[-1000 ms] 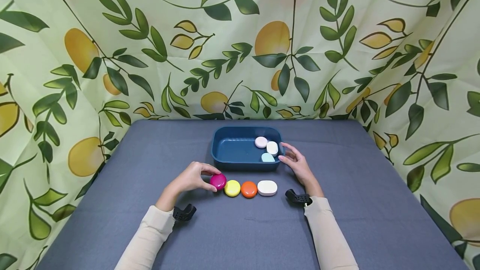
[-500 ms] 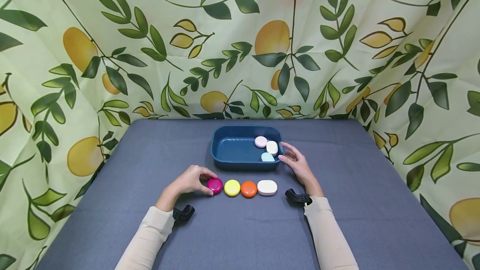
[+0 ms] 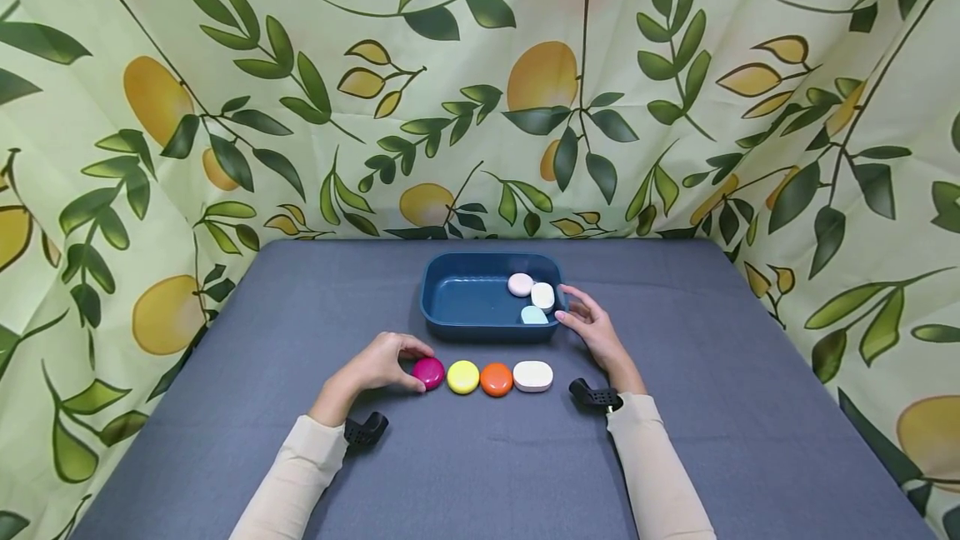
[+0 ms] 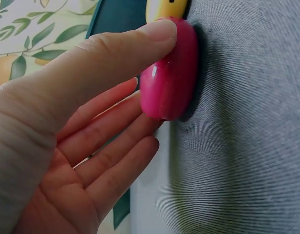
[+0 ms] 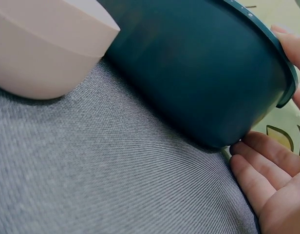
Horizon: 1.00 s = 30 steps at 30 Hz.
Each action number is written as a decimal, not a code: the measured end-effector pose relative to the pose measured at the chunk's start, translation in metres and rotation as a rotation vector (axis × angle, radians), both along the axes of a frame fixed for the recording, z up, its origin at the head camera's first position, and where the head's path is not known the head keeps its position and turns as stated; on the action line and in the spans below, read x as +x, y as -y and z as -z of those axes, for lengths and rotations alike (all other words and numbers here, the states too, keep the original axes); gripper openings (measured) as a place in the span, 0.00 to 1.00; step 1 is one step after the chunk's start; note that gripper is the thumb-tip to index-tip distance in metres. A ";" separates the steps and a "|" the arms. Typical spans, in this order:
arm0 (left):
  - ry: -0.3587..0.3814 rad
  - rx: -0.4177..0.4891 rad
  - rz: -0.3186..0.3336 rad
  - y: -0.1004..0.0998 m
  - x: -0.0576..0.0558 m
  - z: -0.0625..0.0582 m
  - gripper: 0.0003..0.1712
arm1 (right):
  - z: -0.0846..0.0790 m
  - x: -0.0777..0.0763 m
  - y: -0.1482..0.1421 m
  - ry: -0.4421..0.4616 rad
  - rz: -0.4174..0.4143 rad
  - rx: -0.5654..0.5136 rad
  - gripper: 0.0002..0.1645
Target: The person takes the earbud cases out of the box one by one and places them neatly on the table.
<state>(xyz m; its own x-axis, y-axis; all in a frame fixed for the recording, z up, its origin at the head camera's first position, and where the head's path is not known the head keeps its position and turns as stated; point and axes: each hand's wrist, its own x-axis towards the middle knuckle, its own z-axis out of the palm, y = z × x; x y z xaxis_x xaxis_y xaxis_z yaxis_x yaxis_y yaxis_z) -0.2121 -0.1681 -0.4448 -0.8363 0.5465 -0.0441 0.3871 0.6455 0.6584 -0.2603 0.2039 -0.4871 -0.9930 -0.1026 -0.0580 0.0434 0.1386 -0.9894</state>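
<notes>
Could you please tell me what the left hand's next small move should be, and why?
Probably, the left hand should release the glossy magenta disc, which seems to rest on the grey cloth, lined up beside the glossy yellow disc.

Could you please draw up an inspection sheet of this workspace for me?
Surface: grey cloth, faint creases.
Job's things: magenta piece, yellow piece, orange piece, white oval in a row before the tray; three pale pieces inside at its right end.
Clutter: nothing seen.
Hands: left hand pinches the magenta piece; right hand holds the tray's right end.
Cables: unsure; dark line beside right sleeve may be shadow.
Surroundings: leafy curtain behind and at both sides.
</notes>
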 end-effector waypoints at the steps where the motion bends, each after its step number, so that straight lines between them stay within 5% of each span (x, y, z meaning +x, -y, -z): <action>1: -0.005 0.002 0.002 0.000 0.000 -0.001 0.27 | 0.000 0.000 0.000 0.001 0.001 -0.002 0.35; 17: -0.044 0.103 0.032 -0.021 0.000 -0.025 0.26 | -0.001 0.002 0.000 0.004 0.003 0.008 0.35; 30: -0.085 0.196 0.053 -0.055 -0.018 -0.039 0.20 | 0.000 0.002 0.000 -0.011 0.005 0.002 0.35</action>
